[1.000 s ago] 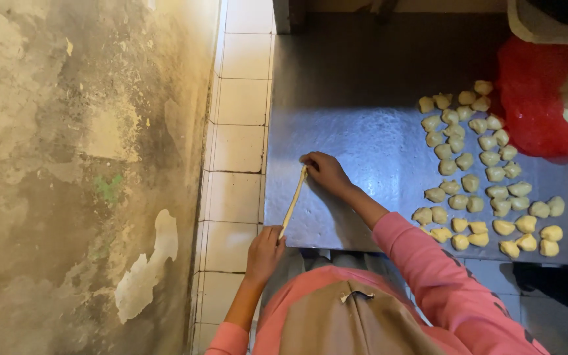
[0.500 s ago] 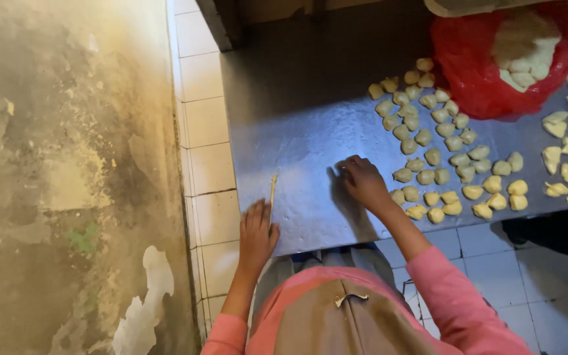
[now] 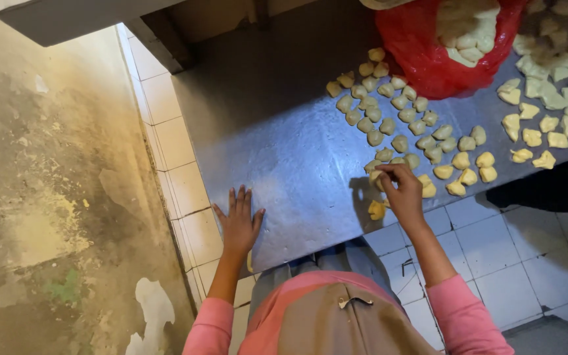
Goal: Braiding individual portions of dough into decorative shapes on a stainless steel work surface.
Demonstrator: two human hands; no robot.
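Note:
My left hand [image 3: 239, 222] lies flat with fingers spread on the near left part of a dark metal sheet [image 3: 277, 131]. My right hand [image 3: 402, 190] has its fingertips closed on a small pale yellow dough piece [image 3: 376, 176] at the near edge of a cluster of folded dough pieces [image 3: 402, 125]. Another dough piece [image 3: 377, 210] lies just below that hand on the sheet. A thin stick tip [image 3: 250, 261] shows under my left wrist at the sheet's front edge.
A red plastic bag [image 3: 428, 59] holding pale dough sits at the back right. More dough pieces [image 3: 547, 125] lie spread to the far right. White floor tiles [image 3: 179, 164] border the sheet, with a stained concrete floor [image 3: 47, 197] on the left.
My left hand has dropped the stick and now rests flat on the sheet. My right hand moved right to the dough cluster and pinched a piece. The camera view shifted left.

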